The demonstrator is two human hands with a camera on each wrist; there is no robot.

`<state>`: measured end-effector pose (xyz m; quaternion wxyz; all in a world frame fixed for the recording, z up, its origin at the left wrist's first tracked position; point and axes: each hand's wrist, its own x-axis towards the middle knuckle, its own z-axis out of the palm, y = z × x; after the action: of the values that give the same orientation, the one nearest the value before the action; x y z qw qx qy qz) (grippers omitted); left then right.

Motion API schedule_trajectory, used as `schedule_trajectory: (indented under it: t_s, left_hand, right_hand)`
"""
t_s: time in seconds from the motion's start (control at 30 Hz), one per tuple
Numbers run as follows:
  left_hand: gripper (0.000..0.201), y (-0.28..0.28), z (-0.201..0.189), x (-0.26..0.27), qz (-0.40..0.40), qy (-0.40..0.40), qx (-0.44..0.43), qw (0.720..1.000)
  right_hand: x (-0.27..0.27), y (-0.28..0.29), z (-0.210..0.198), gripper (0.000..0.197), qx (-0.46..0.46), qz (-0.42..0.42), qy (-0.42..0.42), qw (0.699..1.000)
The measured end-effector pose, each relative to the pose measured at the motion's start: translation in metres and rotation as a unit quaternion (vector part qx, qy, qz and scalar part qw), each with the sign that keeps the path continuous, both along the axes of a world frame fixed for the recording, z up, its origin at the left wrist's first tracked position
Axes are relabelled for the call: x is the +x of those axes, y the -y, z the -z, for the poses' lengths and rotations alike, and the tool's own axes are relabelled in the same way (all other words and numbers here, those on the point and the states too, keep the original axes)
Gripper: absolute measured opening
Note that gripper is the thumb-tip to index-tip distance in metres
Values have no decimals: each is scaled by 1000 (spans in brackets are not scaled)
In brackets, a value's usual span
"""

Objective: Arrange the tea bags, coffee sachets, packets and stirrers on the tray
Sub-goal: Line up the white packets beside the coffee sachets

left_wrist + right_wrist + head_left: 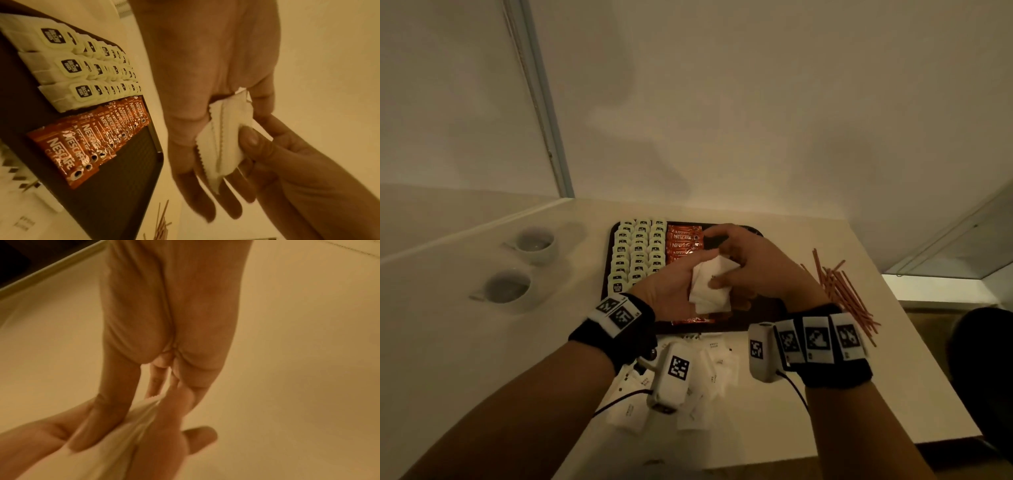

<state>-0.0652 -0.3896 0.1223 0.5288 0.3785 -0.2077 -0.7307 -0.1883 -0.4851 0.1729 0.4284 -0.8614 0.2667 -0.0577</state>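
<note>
Where the dim warm light falls, the scene breaks down as follows, biggest thing first.

Table [859, 370]: pale top, running from the near edge to the far wall.

Tray [756, 308]: dark, rectangular, lying flat at the middle of the table; its right part is bare.

Tea bags [639, 251]: pale tagged bags in three overlapping columns, filling the left part of the tray from far to near.

Coffee sachets [683, 241]: orange sticks in one overlapping column, just right of the tea bags on the tray.

Stirrers [839, 291]: thin reddish sticks in a loose heap on the table, right of the tray and off it.

Loose packets [709, 377]: white, scattered on the table at the tray's near edge, partly hidden by the wrist cameras.

Cups [536, 245]: two white ones on the table, well left of the tray, one nearer than the other.

Left hand [671, 291]: above the tray's middle, palm up, fingers curled under a small stack of white packets.

Right hand [750, 263]: over the tray, touching the left hand; its thumb and fingers pinch the same stack from the right.

Held packets [710, 287]: a few white, serrated-edged sachets, fanned slightly, raised above the tray between both hands.
</note>
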Motion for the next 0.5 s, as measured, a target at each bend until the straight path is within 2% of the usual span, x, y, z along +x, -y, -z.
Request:
schedule_trajectory:
  t_s: [0.1,0.17,0.23,0.33,0.43,0.5]
  left_hand:
    - [65,2,1,4,-44,-13,24,999]
    - [67,1,-1,9,-54,30,28,998]
    - [58,1,-7,13,-67,80,26,994]
    - [45,4,-13,16,-102,131,10,986]
    - [36,7,-20,17,-149,145,-4,978]
    - [33,10,-23,17,-172,152,-13,973]
  right_hand:
    - [4,3,6,59,-53,59,59,995]
    - [3,5,9,40,-74,72,80,991]
    - [2,7,10,23,-44,64,113,991]
    - [4,11,8,10,0,60,156,986]
    - [11,13,4,5,25,66,163,984]
    - [15,15,4,9,40,63,164,984]
